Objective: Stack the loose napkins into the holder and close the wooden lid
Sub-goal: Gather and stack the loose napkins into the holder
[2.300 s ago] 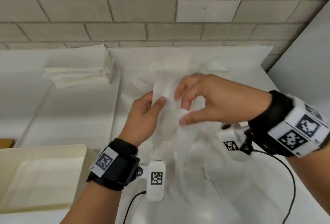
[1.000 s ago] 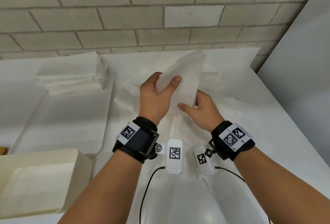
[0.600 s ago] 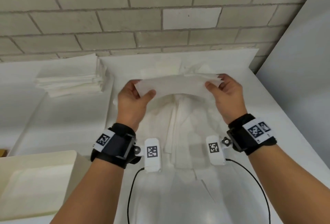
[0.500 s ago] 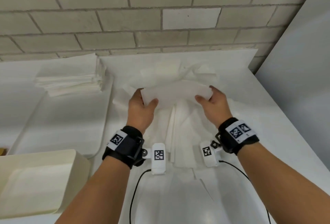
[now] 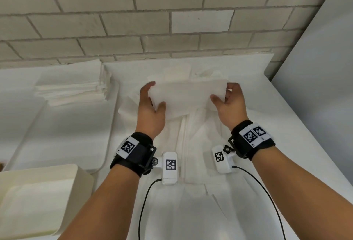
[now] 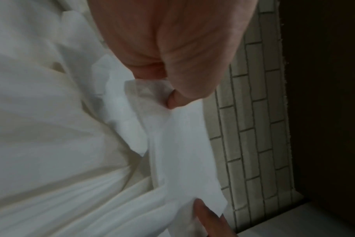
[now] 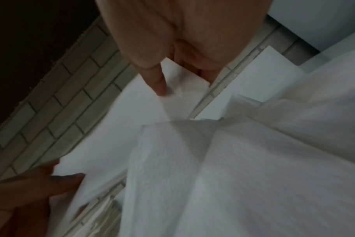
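Thin white paper, limp and quick to crumple, so the napkin point(image 5: 188, 95) wants holding by its short ends. My left hand point(image 5: 151, 109) pinches one end, thumb on top; my right hand point(image 5: 230, 104) pinches the other. It hangs stretched between them, over the loose napkins point(image 5: 198, 134) on the desk point(image 5: 286, 125), palms facing in.

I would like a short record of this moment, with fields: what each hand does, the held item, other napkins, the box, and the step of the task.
left hand: pinches the left end of the held napkin
right hand: pinches its right end
held napkin: white, stretched flat between both hands, above the loose pile
loose pile: spread on the white table, under the hands
neat stack: far left, near the brick wall
cream box: near left, open top
step: napkin not yet placed; no wooden lid seen
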### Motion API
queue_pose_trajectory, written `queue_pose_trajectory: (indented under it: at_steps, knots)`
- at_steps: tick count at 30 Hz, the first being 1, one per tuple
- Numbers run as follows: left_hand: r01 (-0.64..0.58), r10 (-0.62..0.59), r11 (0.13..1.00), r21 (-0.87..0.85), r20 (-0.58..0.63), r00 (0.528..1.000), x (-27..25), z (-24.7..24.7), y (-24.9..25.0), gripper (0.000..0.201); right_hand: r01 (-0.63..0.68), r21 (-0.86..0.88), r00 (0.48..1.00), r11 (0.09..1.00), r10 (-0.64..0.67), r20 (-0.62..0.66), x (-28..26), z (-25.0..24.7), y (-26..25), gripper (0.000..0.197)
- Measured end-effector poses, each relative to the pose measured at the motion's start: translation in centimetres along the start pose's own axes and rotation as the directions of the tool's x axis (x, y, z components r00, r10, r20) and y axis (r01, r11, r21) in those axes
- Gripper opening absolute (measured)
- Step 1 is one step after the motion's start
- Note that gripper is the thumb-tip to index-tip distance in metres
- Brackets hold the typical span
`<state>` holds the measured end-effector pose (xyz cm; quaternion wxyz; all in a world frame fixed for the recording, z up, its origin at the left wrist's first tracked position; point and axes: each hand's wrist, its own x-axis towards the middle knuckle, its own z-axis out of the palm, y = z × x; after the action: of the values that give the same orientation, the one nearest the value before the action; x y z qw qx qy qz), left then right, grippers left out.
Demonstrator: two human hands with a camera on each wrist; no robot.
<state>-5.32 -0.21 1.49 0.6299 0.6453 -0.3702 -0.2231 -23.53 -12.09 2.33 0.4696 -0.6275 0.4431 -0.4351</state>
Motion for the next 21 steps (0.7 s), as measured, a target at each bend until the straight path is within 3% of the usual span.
queue_pose_trajectory:
  at_steps: [2, 5, 9, 12, 16, 21]
  knots:
    - [-0.071, 0.071, 0.997, -0.032, 0.001, 0.997, 0.4, -0.5, 0.8, 0.069, 0.040, 0.089, 0.997, 0.995, -0.034, -0.073, 0.2, 0.0, -0.6, 0.041]
    - [-0.174, 0.175, 0.985, -0.017, 0.035, 0.984, 0.8, -1.0, 1.7, 0.073, 0.109, 0.048, 0.986, 0.993, -0.102, -0.130, 0.2, -0.2, -0.9, 0.044]
    - [-0.310, 0.288, 0.935, 0.174, 0.139, 0.947, 0.8, -1.1, 1.4, 0.052, 0.194, -0.075, 0.979, 0.978, -0.188, 0.073, -0.7, -0.2, -0.4, 0.029]
    - [-0.262, 0.211, 0.922, 0.284, 0.198, 0.957, 0.6, -1.4, 1.0, 0.043, 0.169, -0.102, 0.981, 0.980, -0.157, 0.119, -0.8, -1.0, -0.1, 0.028]
    - [-0.182, 0.099, 0.934, 0.307, 0.267, 0.959, 0.5, -1.7, 1.0, 0.028, 0.123, -0.096, 0.986, 0.988, -0.110, 0.124, -0.5, -2.0, -0.1, 0.029]
    - [-0.135, 0.055, 0.935, 0.327, 0.243, 0.968, 0.2, -1.7, 1.4, 0.017, 0.088, -0.139, 0.980, 0.986, -0.061, 0.189, 0.1, -3.2, -0.8, 0.019]
